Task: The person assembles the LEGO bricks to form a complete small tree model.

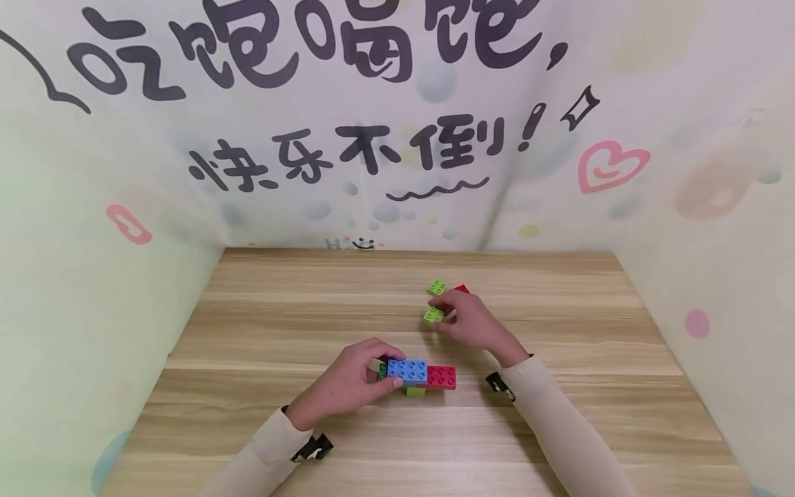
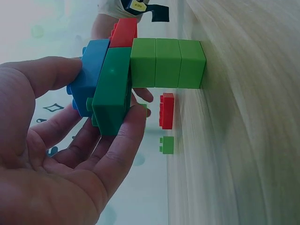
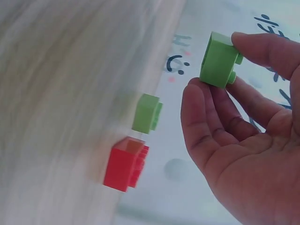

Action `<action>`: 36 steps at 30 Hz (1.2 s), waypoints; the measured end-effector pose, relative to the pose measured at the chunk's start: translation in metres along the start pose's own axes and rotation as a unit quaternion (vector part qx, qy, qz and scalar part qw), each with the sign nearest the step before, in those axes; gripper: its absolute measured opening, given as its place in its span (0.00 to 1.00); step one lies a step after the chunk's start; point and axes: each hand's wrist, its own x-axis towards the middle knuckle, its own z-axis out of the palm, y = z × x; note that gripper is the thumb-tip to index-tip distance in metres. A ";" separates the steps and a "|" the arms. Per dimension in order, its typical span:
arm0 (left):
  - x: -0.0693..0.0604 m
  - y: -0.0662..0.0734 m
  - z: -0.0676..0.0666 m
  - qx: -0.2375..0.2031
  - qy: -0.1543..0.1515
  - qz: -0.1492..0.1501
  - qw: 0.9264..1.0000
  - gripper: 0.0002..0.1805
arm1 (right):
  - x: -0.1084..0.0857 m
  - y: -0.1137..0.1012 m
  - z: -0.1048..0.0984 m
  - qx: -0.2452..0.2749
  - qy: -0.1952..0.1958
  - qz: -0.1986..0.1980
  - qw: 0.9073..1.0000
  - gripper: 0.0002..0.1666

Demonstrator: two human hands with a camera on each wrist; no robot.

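My left hand (image 1: pixel 344 381) holds a built piece of toy bricks between thumb and fingers. A blue brick (image 1: pixel 407 371) lies on top, over a dark green brick (image 2: pixel 114 89) and a red brick (image 1: pixel 442 377). Under these, a column of three light green bricks (image 2: pixel 156 63) extends down toward the table; whether it touches cannot be told. Farther back, my right hand (image 1: pixel 475 324) pinches a single light green brick (image 3: pixel 219 61) by thumb and fingertips, apart from the built piece.
Beyond the right hand, another light green brick (image 1: pixel 437 287) and a red brick (image 3: pixel 123 166) lie on the wooden table (image 1: pixel 279 310). The red one is partly covered by that hand in the head view. Printed cloth walls (image 1: pixel 298 214) enclose the table's back and sides.
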 end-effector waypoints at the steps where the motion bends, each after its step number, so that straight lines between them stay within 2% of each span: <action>1: 0.000 0.000 0.000 0.000 0.000 0.000 1.000 0.19 | -0.002 -0.002 -0.001 0.000 0.001 -0.005 1.000 0.27; 10: 0.001 0.000 0.001 -0.002 -0.001 0.005 1.000 0.19 | -0.016 -0.011 -0.008 0.004 -0.003 -0.049 0.999 0.24; 16: 0.001 -0.001 0.001 -0.005 0.000 0.009 1.000 0.18 | -0.025 -0.015 -0.011 -0.017 -0.010 -0.078 0.997 0.24; 23: 0.001 -0.001 0.002 0.003 0.002 0.011 1.000 0.18 | -0.039 -0.025 -0.015 -0.020 -0.021 -0.088 0.996 0.24; 29: 0.000 -0.002 0.002 0.003 0.002 0.007 1.000 0.19 | -0.051 -0.031 -0.017 -0.042 -0.020 -0.111 0.993 0.24; 36: 0.001 -0.003 0.002 0.004 0.001 0.012 1.000 0.19 | -0.063 -0.035 -0.016 -0.035 -0.016 -0.137 0.990 0.24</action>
